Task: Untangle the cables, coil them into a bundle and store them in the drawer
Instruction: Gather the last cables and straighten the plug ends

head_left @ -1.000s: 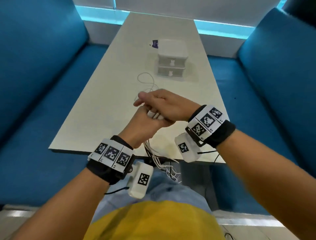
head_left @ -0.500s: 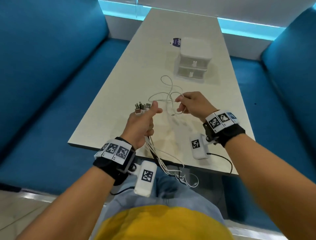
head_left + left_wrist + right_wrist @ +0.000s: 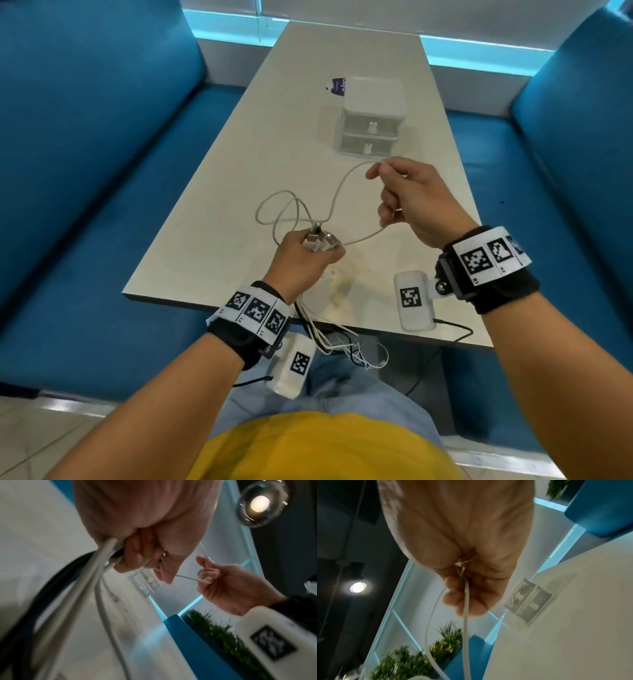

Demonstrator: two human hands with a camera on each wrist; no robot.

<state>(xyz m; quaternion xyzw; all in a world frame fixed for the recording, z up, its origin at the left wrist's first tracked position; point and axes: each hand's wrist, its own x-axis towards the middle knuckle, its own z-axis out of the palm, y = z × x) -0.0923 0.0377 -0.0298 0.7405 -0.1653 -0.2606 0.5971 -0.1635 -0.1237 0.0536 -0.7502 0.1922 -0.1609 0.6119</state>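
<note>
My left hand [image 3: 308, 251] grips a bunch of cable plugs [image 3: 320, 236] above the near part of the table; several white and black cables [image 3: 337, 337] hang from it over the table edge, seen close in the left wrist view [image 3: 101, 566]. My right hand [image 3: 407, 202] pinches one white cable [image 3: 337, 192] that loops over the table to the left hand; the right wrist view shows this cable [image 3: 466, 601] running through its fingers. A small white two-drawer box [image 3: 371, 126] stands farther back, both drawers shut.
The pale table [image 3: 239, 192] is flanked by blue benches [image 3: 102, 171] on both sides. A purple packet [image 3: 337, 85] lies behind the drawer box. A window sill with plants [image 3: 443, 645] lies beyond the table's far end.
The hands have drawn apart: my right hand has pulled one white cable away to the right and back toward the drawers, and the left hand with the plugs has turned.
</note>
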